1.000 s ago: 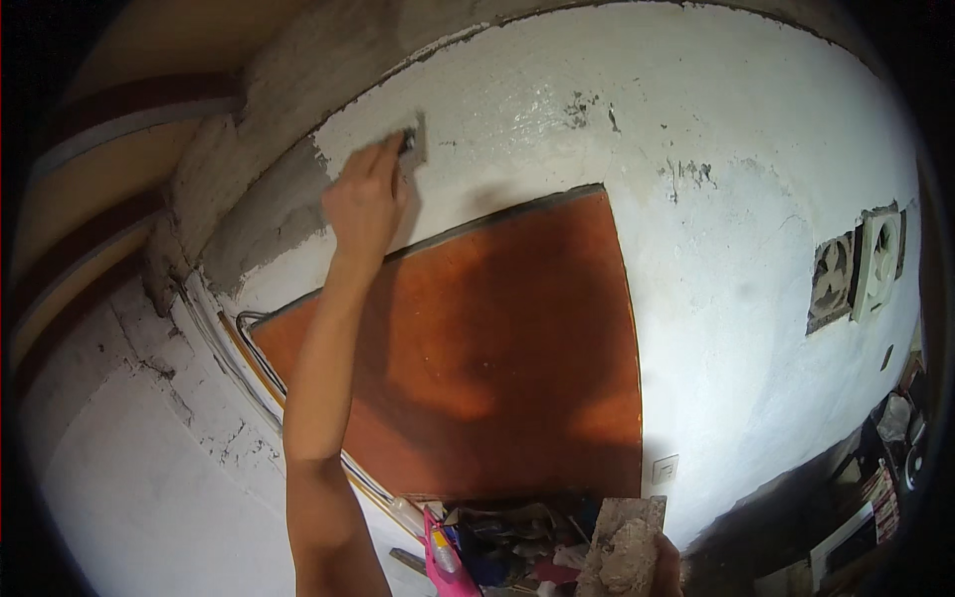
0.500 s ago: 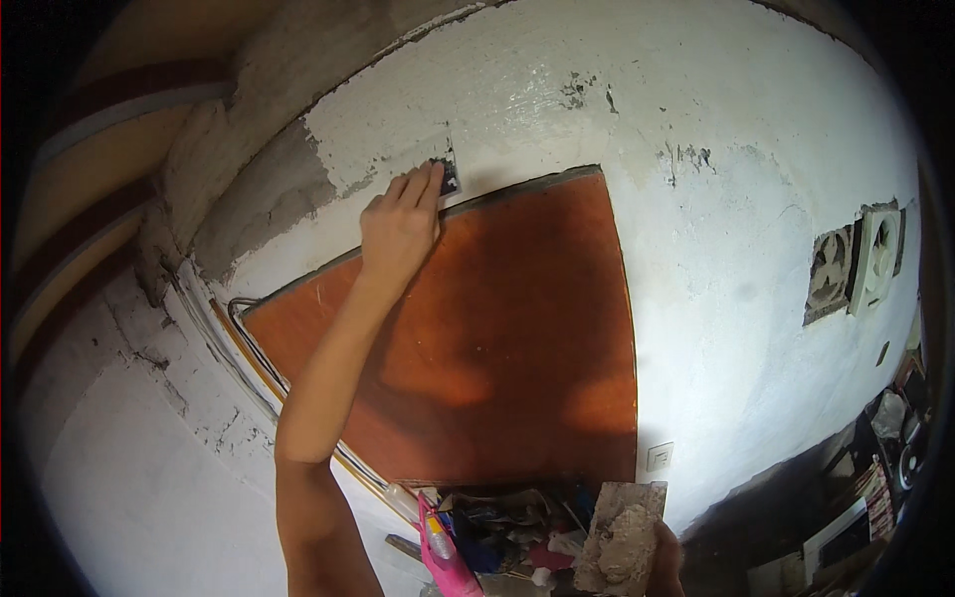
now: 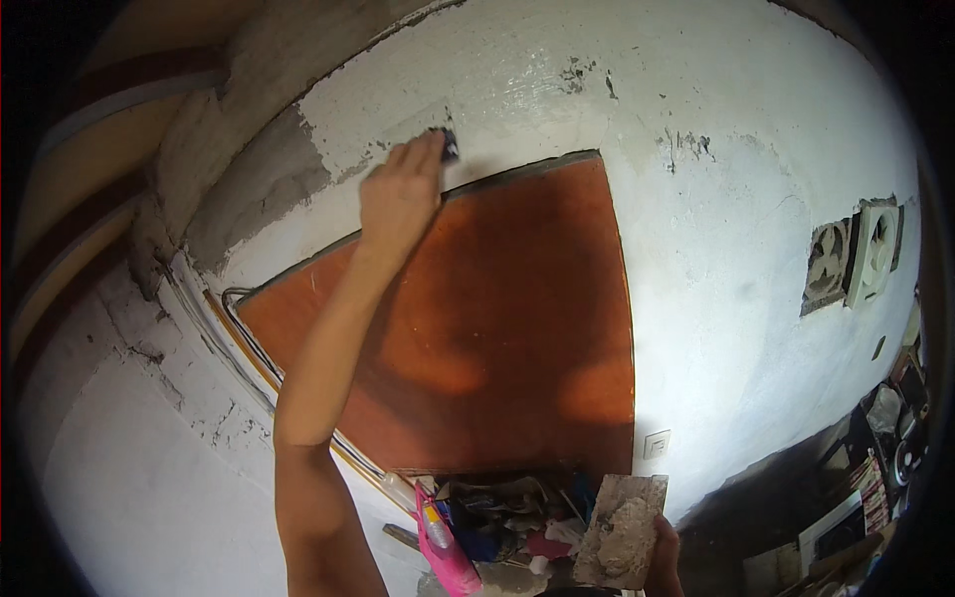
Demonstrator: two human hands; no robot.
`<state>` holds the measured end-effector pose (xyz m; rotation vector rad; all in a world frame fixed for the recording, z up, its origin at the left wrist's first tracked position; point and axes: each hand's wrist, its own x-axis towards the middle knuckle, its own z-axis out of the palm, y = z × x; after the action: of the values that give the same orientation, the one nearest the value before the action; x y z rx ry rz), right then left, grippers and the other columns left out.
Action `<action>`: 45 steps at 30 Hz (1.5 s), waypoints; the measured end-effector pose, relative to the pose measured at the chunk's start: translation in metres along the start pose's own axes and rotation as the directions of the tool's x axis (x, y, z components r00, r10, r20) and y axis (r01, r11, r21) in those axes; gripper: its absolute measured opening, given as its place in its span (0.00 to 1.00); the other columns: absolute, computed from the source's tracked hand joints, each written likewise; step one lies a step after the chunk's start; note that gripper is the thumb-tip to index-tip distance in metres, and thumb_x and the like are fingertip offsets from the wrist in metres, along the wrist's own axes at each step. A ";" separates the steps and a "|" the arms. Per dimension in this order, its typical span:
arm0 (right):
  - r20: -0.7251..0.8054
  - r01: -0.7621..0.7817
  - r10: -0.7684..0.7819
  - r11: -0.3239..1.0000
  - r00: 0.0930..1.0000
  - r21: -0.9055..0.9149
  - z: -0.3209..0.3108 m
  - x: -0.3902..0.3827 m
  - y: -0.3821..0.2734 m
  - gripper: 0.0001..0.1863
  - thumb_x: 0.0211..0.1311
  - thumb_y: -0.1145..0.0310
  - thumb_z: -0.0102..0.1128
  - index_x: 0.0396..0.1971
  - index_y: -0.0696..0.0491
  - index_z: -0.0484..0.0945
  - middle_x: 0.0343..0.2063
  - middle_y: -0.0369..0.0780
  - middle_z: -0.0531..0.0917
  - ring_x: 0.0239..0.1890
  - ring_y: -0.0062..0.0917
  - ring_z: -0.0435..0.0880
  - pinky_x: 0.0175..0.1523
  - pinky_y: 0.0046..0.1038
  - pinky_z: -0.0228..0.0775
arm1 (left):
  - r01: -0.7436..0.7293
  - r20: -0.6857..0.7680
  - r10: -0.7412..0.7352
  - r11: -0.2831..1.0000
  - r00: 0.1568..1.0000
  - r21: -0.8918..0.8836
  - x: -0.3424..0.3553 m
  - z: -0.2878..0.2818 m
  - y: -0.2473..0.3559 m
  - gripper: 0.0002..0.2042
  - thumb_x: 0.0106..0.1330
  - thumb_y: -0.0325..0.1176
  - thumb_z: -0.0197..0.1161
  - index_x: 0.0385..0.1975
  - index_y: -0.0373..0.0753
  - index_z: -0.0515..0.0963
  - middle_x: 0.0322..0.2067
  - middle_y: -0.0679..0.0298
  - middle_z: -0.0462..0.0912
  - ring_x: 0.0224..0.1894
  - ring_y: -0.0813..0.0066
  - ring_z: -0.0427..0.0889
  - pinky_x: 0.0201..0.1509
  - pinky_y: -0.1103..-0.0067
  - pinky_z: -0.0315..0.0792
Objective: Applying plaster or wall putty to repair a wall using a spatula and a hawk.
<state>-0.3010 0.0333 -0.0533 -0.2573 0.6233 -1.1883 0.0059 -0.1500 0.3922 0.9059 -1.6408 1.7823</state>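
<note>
My left arm reaches up from the lower left, and my left hand (image 3: pixel 400 199) presses a small dark flat scraper (image 3: pixel 450 145) to the white wall, just above an orange-brown panel (image 3: pixel 497 328). Its fingers are closed on the scraper, covering most of it. Around it the wall's white coat (image 3: pixel 517 109) looks partly wet and smeared. Low on the right, my right hand (image 3: pixel 665 559) grips the right edge of a rectangular board (image 3: pixel 607 502). On the board lies a lump of grey-beige plaster-like paste (image 3: pixel 629 537).
Bare grey patches (image 3: pixel 264 189) show on the wall at upper left. Cables (image 3: pixel 261 348) run down the left corner. A cluttered shelf (image 3: pixel 507 577) with a pink bag (image 3: pixel 446 557) stands below the panel. A socket (image 3: pixel 657 444) is beside it. Household clutter (image 3: pixel 846 527) fills the lower right.
My left hand has slid the scraper a short way up the wall, away from the panel's top edge. The whole view has shifted slightly; my right hand still holds the board.
</note>
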 end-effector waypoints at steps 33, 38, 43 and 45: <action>0.026 0.036 -0.036 0.999 0.999 -0.004 -0.014 0.019 0.005 0.26 0.68 0.53 0.44 0.54 0.60 0.71 0.44 0.45 0.81 0.43 0.34 0.82 0.50 0.35 0.75 | -0.011 -0.110 0.011 1.000 0.994 -0.004 0.009 0.000 0.007 0.18 0.51 0.28 0.63 0.44 0.40 0.80 0.38 0.69 0.81 0.40 0.75 0.80 0.33 0.78 0.78; 0.003 0.054 -0.054 0.996 0.999 -0.069 -0.013 0.022 0.005 0.26 0.69 0.53 0.43 0.53 0.60 0.71 0.42 0.45 0.81 0.42 0.34 0.82 0.49 0.34 0.76 | -0.101 -0.032 0.102 0.995 0.994 0.023 0.005 0.003 0.012 0.18 0.51 0.28 0.63 0.44 0.40 0.80 0.38 0.69 0.81 0.39 0.75 0.80 0.33 0.78 0.78; 0.008 0.008 -0.008 1.000 1.000 -0.016 -0.009 0.027 0.006 0.26 0.69 0.53 0.43 0.52 0.60 0.72 0.42 0.45 0.81 0.42 0.34 0.82 0.49 0.34 0.76 | -0.043 -0.146 0.036 0.998 0.989 -0.042 0.004 0.007 0.012 0.17 0.51 0.27 0.63 0.44 0.40 0.80 0.38 0.70 0.81 0.38 0.74 0.80 0.33 0.78 0.78; -0.057 0.031 -0.036 0.996 0.998 -0.083 -0.009 0.028 0.006 0.27 0.68 0.52 0.43 0.53 0.60 0.71 0.42 0.45 0.81 0.43 0.35 0.82 0.50 0.35 0.76 | -0.125 -0.007 0.125 0.991 0.992 -0.048 -0.002 0.000 0.013 0.18 0.51 0.25 0.63 0.45 0.41 0.81 0.39 0.69 0.82 0.37 0.72 0.81 0.35 0.76 0.78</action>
<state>-0.2947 0.0107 -0.0725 -0.3044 0.7223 -1.2069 -0.0028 -0.1514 0.3820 0.7926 -1.7647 1.8176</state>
